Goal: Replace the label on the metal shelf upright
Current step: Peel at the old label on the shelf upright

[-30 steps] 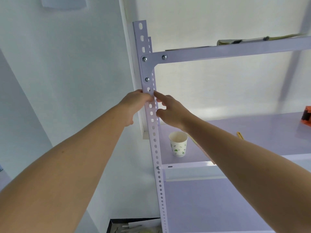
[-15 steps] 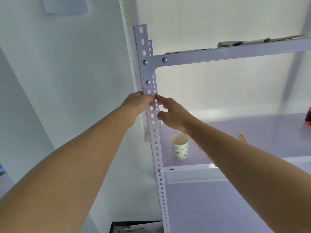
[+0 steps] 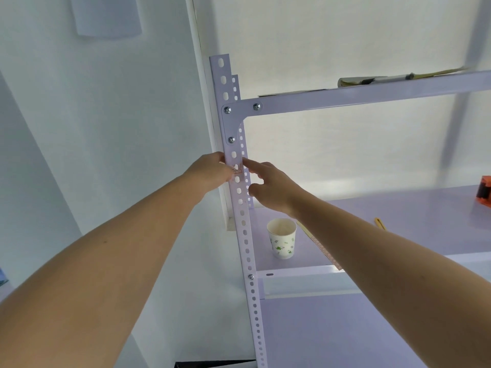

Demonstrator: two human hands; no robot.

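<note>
A pale lilac perforated metal upright point(image 3: 243, 224) runs from top centre down to the bottom edge. A small label with faint reddish print point(image 3: 237, 168) sits on its face below the corner bracket. My left hand point(image 3: 210, 172) is at the upright's left edge, fingertips on the label's left side; whether it pinches the label is hidden. My right hand point(image 3: 268, 187) reaches from the right, its index fingertip touching the label's right end, the other fingers loosely curled and the thumb held off the upright.
A paper cup with green print point(image 3: 282, 238) stands on the middle shelf point(image 3: 398, 224) just right of the upright. A ruler point(image 3: 322, 248) lies under my right forearm. An orange tape dispenser point(image 3: 484, 191) sits at far right. Papers and a pen point(image 3: 377, 79) lie on the top shelf.
The view has tilted a little upward, so the shelf sits lower in frame. Both hands stay at the same spot on the upright; the right index finger has straightened toward the label.
</note>
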